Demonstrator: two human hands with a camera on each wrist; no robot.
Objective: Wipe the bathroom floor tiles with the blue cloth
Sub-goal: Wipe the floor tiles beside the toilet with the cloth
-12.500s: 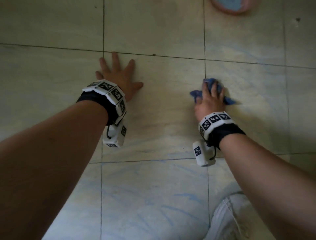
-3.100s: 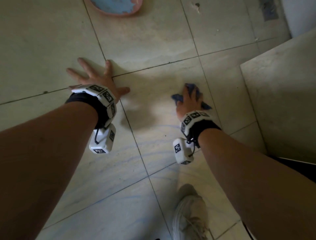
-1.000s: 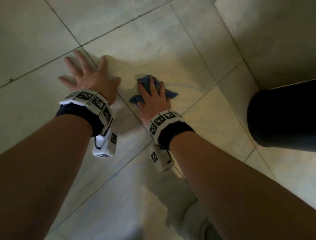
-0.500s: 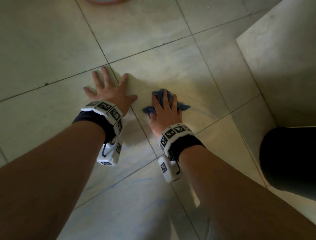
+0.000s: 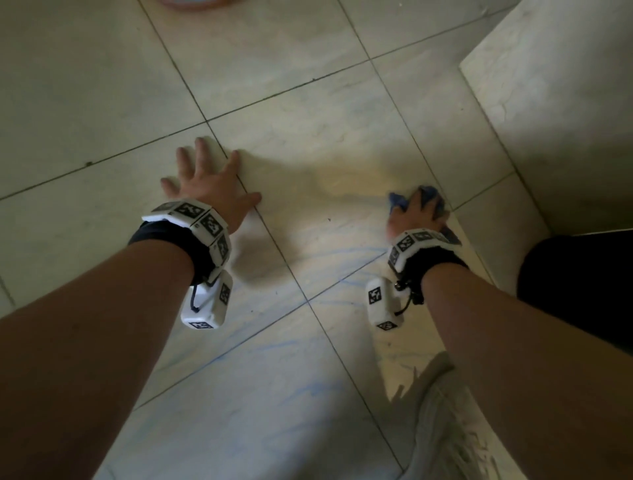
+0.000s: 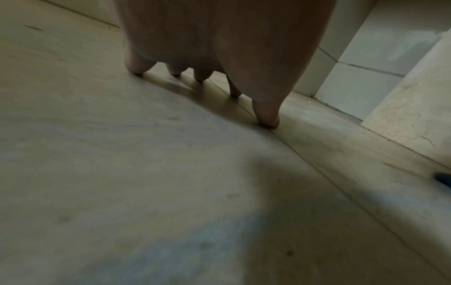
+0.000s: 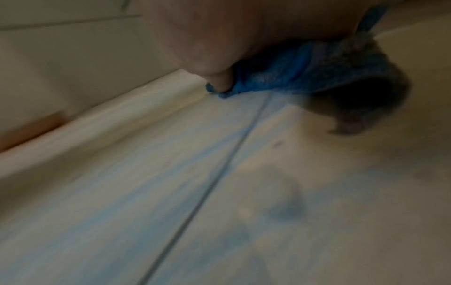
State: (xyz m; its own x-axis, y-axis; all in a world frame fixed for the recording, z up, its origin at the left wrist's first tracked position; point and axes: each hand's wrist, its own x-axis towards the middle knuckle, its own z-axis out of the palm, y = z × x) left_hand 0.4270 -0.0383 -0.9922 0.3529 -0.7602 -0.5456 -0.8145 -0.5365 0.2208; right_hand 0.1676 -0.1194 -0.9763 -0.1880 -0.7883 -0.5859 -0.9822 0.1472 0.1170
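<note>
The blue cloth (image 5: pixel 397 200) is bunched on the pale floor tiles (image 5: pixel 308 144), close to the foot of a raised ledge. My right hand (image 5: pixel 416 216) lies on top of it, fingers stretched over the wad and pressing it down. In the right wrist view the cloth (image 7: pixel 305 67) shows under the palm and the right hand (image 7: pixel 231 29) is blurred, its thumb tip resting on the cloth's edge. My left hand (image 5: pixel 209 181) is spread flat on the floor to the left, holding nothing. The left wrist view shows the left hand (image 6: pixel 219 48) propped on its fingertips along a grout line.
A raised stone ledge (image 5: pixel 548 102) fills the upper right. A pink basin rim (image 5: pixel 195 3) peeks in at the top edge. My white shoe (image 5: pixel 445 411) and dark-clad knee (image 5: pixel 582 281) are at the lower right. Faint blue streaks (image 5: pixel 342 263) mark the near tiles.
My right hand has slid the cloth to the right, away from the left hand and toward the ledge. The left hand stays planted on the floor.
</note>
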